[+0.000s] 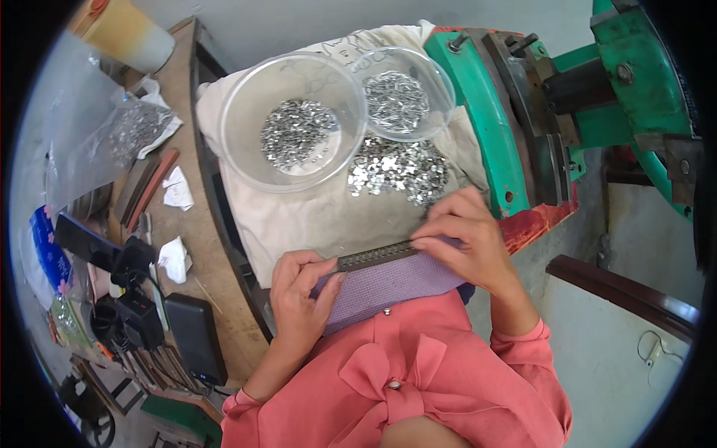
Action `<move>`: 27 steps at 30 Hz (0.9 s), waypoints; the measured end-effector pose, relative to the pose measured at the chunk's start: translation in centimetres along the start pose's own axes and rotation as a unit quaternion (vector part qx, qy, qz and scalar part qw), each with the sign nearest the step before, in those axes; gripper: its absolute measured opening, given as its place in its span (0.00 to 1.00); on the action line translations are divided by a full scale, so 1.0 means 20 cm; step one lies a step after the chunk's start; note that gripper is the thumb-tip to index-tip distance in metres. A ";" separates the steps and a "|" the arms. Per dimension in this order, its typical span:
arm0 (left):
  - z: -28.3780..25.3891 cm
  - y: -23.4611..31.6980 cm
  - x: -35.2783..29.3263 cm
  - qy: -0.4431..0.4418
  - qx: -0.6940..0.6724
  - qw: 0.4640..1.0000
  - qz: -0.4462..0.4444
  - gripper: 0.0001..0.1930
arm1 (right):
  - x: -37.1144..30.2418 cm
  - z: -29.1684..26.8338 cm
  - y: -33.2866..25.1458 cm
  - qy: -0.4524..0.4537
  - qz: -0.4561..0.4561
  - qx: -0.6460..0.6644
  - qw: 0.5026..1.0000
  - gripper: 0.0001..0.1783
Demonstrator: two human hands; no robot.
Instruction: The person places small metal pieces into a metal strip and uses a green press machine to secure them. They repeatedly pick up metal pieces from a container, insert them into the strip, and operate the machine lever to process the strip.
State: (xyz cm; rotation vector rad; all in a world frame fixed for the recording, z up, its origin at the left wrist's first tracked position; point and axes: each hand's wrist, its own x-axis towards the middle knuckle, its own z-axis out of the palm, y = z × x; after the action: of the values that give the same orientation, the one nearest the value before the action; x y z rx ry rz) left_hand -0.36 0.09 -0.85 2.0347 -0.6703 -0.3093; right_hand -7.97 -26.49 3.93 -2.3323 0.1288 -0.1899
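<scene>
A dark, narrow strip with a row of small slots (377, 256) lies across the purple woven cloth (392, 287) on my lap. My left hand (299, 295) grips the strip's left end between thumb and fingers. At its other end, my right hand (467, 239) has thumb and fingertips closed together, touching the strip; whatever they pinch is too small or hidden to tell. Just beyond lies a loose heap of shiny flat metal pieces (399, 168) on the beige cloth (299, 224). Behind it stand a large clear tub (239, 153) and a smaller clear tub (441, 86), both with small metal parts inside.
A green machine (478, 127) with dark metal bars stands close on the right. To the left, a wooden bench (224, 276) carries a black power bank (196, 336), a phone (86, 243), crumpled white paper (175, 260) and a plastic bag of parts (123, 134). A yellowish container (131, 37) sits behind.
</scene>
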 end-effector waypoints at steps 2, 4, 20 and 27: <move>0.00 0.01 0.00 -0.003 -0.012 1.000 -0.021 0.15 | -0.05 -0.01 0.00 0.060 -0.003 -0.021 0.998 0.08; 0.00 0.02 0.00 -0.005 -0.010 0.999 -0.032 0.14 | -0.13 -0.02 0.01 0.113 0.030 -0.023 0.993 0.08; 0.01 0.04 0.00 0.002 0.030 1.000 0.002 0.12 | -0.46 -0.02 0.19 0.189 0.147 -0.159 0.958 0.22; 0.00 0.04 0.00 -0.004 0.038 0.999 0.005 0.12 | -0.46 -0.09 0.21 0.154 0.154 -0.126 0.968 0.21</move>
State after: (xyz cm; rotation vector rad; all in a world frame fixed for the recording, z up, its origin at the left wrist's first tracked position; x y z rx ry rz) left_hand -0.62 -0.29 -0.25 2.1028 -0.7070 -0.2894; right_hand -17.57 -29.29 1.24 -2.4799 0.7020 -0.3980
